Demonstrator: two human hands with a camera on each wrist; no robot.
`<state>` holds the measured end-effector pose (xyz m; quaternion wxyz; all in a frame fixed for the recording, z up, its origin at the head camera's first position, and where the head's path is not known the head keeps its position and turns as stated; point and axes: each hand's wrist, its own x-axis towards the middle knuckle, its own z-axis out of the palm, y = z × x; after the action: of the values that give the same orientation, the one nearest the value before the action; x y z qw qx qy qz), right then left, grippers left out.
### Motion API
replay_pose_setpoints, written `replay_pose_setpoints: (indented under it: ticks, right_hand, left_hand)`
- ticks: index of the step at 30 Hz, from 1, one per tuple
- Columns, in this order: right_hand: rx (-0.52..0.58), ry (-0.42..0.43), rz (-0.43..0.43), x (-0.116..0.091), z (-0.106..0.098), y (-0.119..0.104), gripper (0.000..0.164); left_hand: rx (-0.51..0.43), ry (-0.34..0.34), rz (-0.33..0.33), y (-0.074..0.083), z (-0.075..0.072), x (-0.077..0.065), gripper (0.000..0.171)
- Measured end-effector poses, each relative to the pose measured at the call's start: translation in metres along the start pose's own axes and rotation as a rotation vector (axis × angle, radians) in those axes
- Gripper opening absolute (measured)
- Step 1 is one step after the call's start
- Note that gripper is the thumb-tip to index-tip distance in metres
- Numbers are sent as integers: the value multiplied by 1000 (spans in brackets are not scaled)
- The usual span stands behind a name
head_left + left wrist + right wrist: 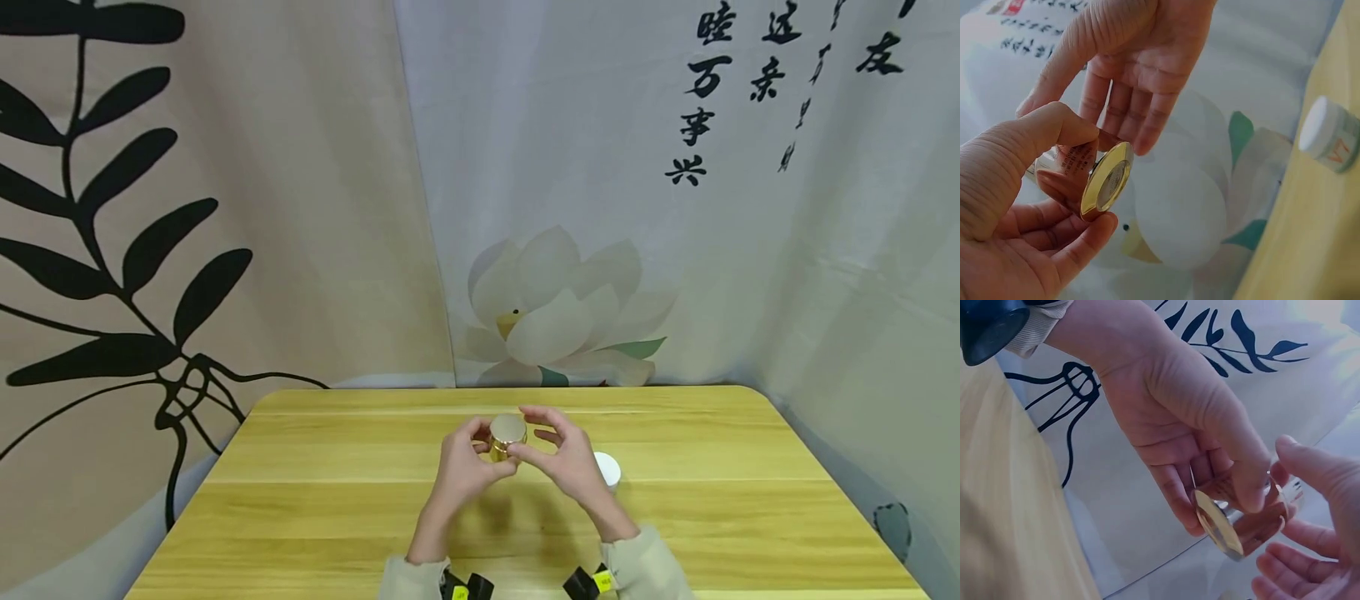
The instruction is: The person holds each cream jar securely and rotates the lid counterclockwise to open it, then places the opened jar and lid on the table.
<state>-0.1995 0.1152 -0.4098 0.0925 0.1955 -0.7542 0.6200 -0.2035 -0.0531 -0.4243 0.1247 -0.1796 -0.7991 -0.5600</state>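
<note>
Gold and shiny, the small jar (508,430) is held up over the far middle of the table (315,500), its flat round end facing upward in the head view; small dark print shows on its side in the left wrist view. The left hand (461,468) grips it from the left, thumb on one side and fingers on the other. Close by on the right, the right hand (564,460) has thumb and fingers apart around the jar's side; I cannot tell whether they touch it. Just beside that hand, farther right, a white-lidded jar (608,469) with orange-red "V7" lettering stands on the wood. Nearer, pale sleeves (652,567) and black wrist devices (581,584) show. At the far side hangs cloth printed with a dark plant (112,275) on the left and a pale flower (558,308) right of it.
</note>
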Motion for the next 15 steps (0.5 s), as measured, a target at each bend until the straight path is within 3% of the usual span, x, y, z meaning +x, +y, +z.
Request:
replay_pose_setpoints:
  ticks: [5, 9, 15]
  right_hand:
    - [-13, 13, -16, 6, -4, -10, 48]
    - [-20, 15, -32, 9, -6, -23, 48]
    - [-31, 26, -57, 15, -10, -36, 47]
  left_hand:
    - [-23, 9, -22, 19, 0, 8, 41]
    - [-23, 24, 0, 29, 0, 12, 38]
    - [-31, 39, 81, 41, -2, 19, 35]
